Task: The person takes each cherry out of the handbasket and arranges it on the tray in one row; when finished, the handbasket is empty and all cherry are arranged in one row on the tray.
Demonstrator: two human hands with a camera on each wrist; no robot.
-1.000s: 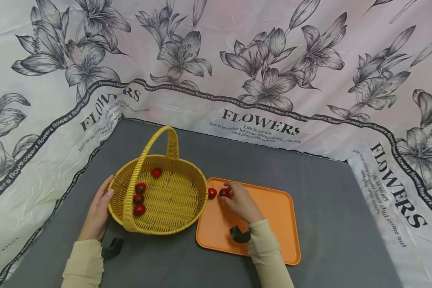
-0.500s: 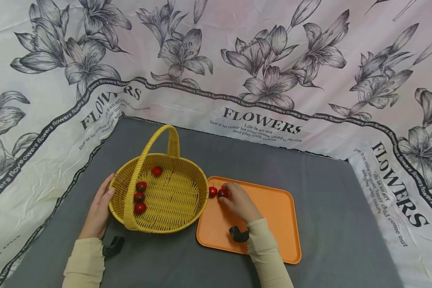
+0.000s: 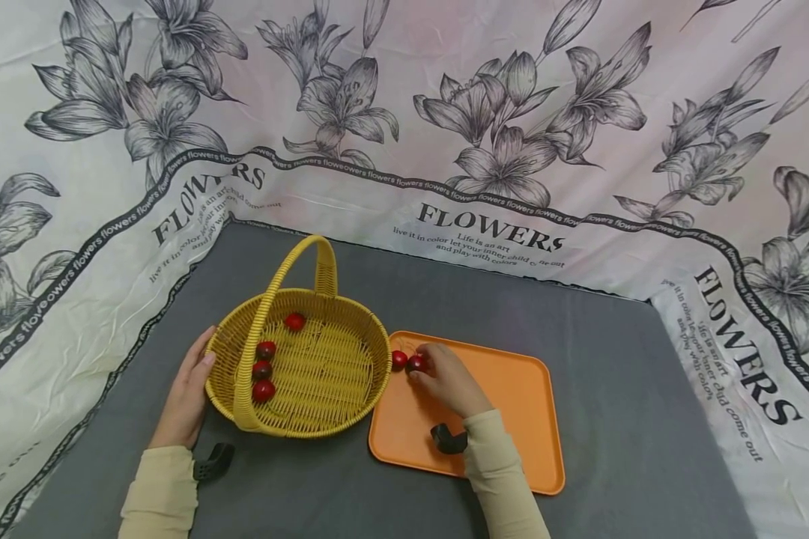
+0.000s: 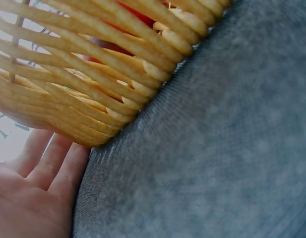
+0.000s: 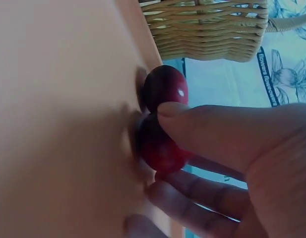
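Observation:
A yellow woven basket [image 3: 333, 367] with a tall handle stands at the left, several dark red cherries [image 3: 264, 390] inside along its left part. My left hand [image 3: 183, 400] rests against the basket's left outer side; in the left wrist view its fingers [image 4: 56, 161] stretch straight along the weave. Over the orange tray [image 3: 505, 397], my right hand [image 3: 450, 380] pinches a cherry [image 5: 161, 146] between thumb and fingers. Another cherry [image 5: 165, 88] sits right beside it near the tray's left edge, the two overlapping in the right wrist view.
The basket's right rim comes close to the tray's left edge. Grey cloth [image 3: 634, 404] covers the table. A white curtain [image 3: 404, 97] printed with flowers stands along the back and sides. Each wrist carries a black camera mount [image 3: 448, 439].
My right hand has shifted slightly left with the pinched cherry, bringing it up close to the other cherry on the tray. The left hand and basket stay in place.

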